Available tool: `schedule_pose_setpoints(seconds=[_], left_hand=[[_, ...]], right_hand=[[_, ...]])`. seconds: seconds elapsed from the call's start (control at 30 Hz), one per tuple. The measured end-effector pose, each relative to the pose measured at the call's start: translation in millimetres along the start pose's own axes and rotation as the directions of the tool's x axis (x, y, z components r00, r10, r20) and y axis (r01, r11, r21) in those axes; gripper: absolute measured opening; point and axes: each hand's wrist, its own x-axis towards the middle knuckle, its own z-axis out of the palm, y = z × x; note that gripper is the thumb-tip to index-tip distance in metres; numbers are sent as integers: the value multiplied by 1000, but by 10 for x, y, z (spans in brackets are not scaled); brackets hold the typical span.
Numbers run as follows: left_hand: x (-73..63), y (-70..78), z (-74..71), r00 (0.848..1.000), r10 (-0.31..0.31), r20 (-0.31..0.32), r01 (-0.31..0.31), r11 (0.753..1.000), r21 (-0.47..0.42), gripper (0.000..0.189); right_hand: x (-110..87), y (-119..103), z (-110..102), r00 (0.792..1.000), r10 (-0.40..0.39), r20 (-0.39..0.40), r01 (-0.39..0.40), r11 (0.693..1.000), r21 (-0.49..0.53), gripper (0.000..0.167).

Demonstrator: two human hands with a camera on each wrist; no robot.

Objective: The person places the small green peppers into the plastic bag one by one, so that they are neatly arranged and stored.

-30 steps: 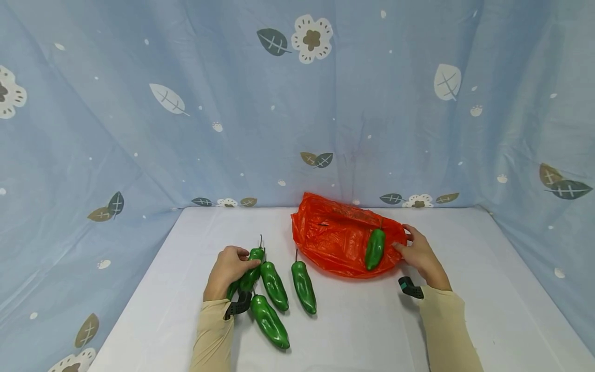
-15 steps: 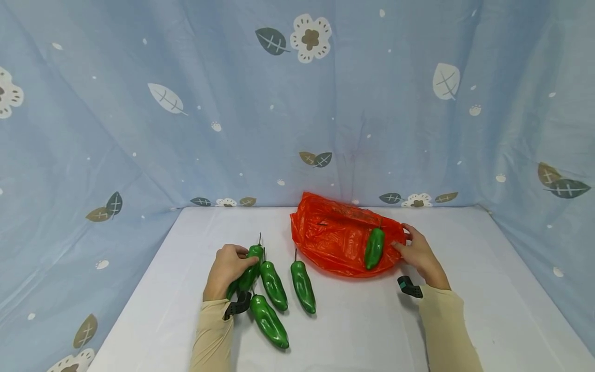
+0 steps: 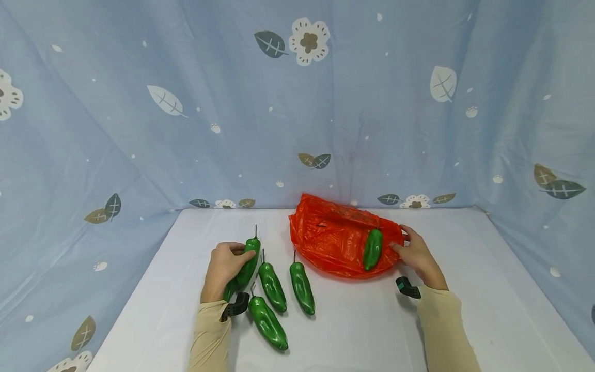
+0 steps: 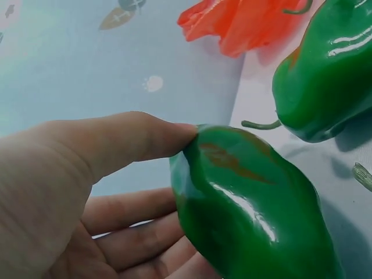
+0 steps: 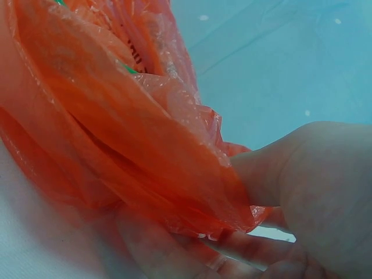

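Observation:
My left hand [image 3: 228, 266] pinches a glossy green pepper [image 3: 251, 249] between thumb and fingers, its thin stem pointing away from me. In the left wrist view the thumb presses on top of this pepper [image 4: 250, 203], with the other fingers below it. At the right, my right hand [image 3: 418, 256] grips the edge of a crumpled red plastic bag [image 3: 330, 243]. The right wrist view has the thumb inside the bag's edge [image 5: 145, 151] and fingers beneath, partly seen through the thin film. Another green pepper [image 3: 373, 250] lies on the bag near the right thumb.
Three more peppers lie between the hands: a near pepper [image 3: 268, 323], a middle pepper [image 3: 272, 287] and one closer to the bag, a pepper [image 3: 302, 288]. Part of another pepper [image 3: 230, 289] shows beside the left wrist. Patterned blue cloth [image 3: 241, 129] hangs behind the white table [image 3: 362, 330].
My left hand has shifted slightly away from me, and the pepper it pinches has moved up with it. The right hand and the bag stay about where they were.

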Motion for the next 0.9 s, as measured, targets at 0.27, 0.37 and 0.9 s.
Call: schedule_pose_setpoints(seconds=[0.27, 0.37, 0.9], left_hand=[[-19, 29, -14, 1000, -11, -18, 10, 999, -38, 45], [-24, 47, -19, 1000, -7, -16, 6, 999, -49, 45], [-48, 159, -38, 1000, -26, 11, 27, 989, -145, 51]], right_hand=[[2, 0, 10, 1000, 0, -8, 0, 1000, -10, 74], [-1, -7, 11, 1000, 2, -12, -3, 1000, -10, 75], [-10, -18, 13, 1000, -2, -17, 2, 1000, -4, 76]])
